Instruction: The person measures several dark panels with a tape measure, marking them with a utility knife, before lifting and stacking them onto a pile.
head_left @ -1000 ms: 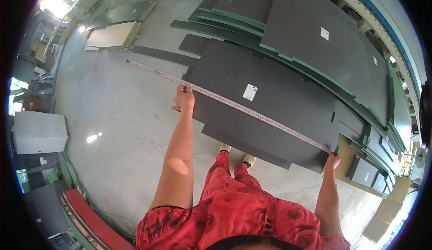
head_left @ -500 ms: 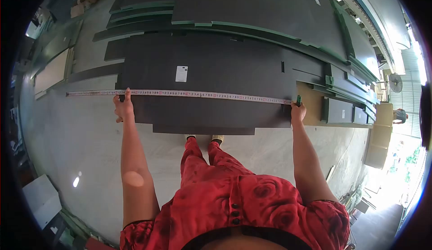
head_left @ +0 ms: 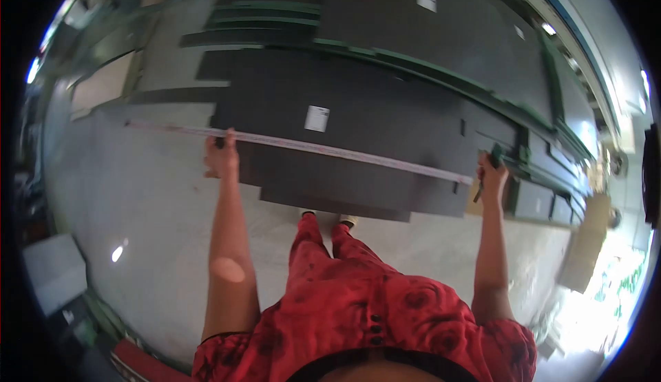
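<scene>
Where the dark panel (head_left: 385, 117) lies widest in front of you, the tape blade (head_left: 323, 150) runs across it from left to right, slanting a little nearer toward your right side. Your left hand (head_left: 224, 165) has its fingers clamped on the blade close to the panel's left edge, and the free end reaches past them, out over the floor (head_left: 158, 196). Your right hand (head_left: 491, 177) is wrapped round the green tape case (head_left: 496, 153), near the panel's right end; a thin dark thing hangs by those fingers, too blurred to name. Where the blade meets the case is hard to see, and you cannot tell from this view whether the blade touches the panel.

Pull evenly from both sides so the blade lies straight, without sag or twist, and keep it parallel to the near edge, since a slant would read long. Pinch it lightly at the left, so the thumb does not buckle it, and keep its numbers turned up to you. Mind the white label (head_left: 317, 118), just beyond the blade on the far side. Farther off lie larger panels with green edges (head_left: 441, 58), and a cardboard box (head_left: 587, 244) stands at the right.
</scene>
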`<state>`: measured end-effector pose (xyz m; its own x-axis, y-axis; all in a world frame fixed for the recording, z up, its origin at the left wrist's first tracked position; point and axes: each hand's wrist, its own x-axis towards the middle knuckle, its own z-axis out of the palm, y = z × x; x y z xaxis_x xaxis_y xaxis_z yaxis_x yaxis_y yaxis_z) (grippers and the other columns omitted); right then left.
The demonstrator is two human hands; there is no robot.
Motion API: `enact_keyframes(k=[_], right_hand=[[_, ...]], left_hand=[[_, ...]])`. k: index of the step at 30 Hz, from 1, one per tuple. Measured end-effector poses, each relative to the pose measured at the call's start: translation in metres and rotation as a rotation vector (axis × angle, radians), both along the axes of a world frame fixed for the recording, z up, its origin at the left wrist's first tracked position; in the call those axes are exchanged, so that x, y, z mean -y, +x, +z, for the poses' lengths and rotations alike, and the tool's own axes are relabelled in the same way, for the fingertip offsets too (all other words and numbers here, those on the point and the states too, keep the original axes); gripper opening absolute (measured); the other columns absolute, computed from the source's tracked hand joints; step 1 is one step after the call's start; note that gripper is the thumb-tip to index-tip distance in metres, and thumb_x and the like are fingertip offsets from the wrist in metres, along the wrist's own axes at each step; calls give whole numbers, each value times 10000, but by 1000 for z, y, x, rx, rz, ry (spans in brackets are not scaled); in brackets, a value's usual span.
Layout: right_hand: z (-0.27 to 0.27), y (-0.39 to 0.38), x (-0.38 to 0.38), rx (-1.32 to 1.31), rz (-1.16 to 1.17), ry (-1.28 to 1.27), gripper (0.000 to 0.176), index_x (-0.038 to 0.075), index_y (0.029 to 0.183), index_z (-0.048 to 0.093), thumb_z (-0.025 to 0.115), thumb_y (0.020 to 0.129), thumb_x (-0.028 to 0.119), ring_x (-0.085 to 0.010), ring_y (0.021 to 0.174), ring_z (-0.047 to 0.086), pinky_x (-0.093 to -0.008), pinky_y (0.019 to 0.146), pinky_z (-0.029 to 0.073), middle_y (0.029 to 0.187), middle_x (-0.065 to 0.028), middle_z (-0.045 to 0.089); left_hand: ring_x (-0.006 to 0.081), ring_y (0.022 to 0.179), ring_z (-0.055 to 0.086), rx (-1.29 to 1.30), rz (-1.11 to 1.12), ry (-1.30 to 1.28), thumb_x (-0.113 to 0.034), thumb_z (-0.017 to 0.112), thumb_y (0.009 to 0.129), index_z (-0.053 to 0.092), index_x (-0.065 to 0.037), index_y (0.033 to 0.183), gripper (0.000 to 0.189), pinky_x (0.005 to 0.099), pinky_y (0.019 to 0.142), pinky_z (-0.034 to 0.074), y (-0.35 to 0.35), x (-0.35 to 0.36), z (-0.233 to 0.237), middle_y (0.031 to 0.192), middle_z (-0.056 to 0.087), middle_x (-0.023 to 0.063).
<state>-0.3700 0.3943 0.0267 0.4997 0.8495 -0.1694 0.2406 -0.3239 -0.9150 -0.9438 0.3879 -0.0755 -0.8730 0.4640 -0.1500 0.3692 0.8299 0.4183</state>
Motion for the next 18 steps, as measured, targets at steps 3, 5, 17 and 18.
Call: enact_keyframes(k=[3, 5, 17, 18], right_hand=[[27, -82, -32, -290, 180, 123, 276, 29, 847, 577, 586, 825, 303, -126, 567, 504, -241, 501, 392, 718, -33, 556], [35, -142, -46, -428, 316, 208, 445, 36, 863, 584, 477, 857, 468, -119, 653, 524, -262, 542, 401, 735, -41, 546], [-28, -421, -77, -990, 666, -172, 285, 50, 1014, 557, 616, 811, 241, -172, 626, 596, -273, 592, 499, 813, -91, 594], [-39, -436, -77, -1049, 657, -163, 268, 53, 1008, 563, 642, 779, 168, -177, 657, 598, -281, 625, 498, 829, -85, 594]], left_hand=[[310, 1205, 350, 13, 13, -18, -635, 554, 680, 424, -187, 1233, 724, 642, 965, 92, -6, 0, -4, 1264, 451, 72], [298, 1209, 346, 14, 32, -24, -628, 558, 682, 424, -187, 1234, 720, 630, 974, 94, -7, 0, 0, 1266, 446, 72], [256, 1199, 344, 44, 20, -33, -592, 546, 719, 416, -173, 1233, 675, 576, 985, 137, -4, -1, 13, 1215, 464, 69], [252, 1193, 351, 35, 17, -40, -590, 548, 718, 422, -172, 1226, 670, 573, 980, 147, -4, -1, 13, 1204, 472, 65]])
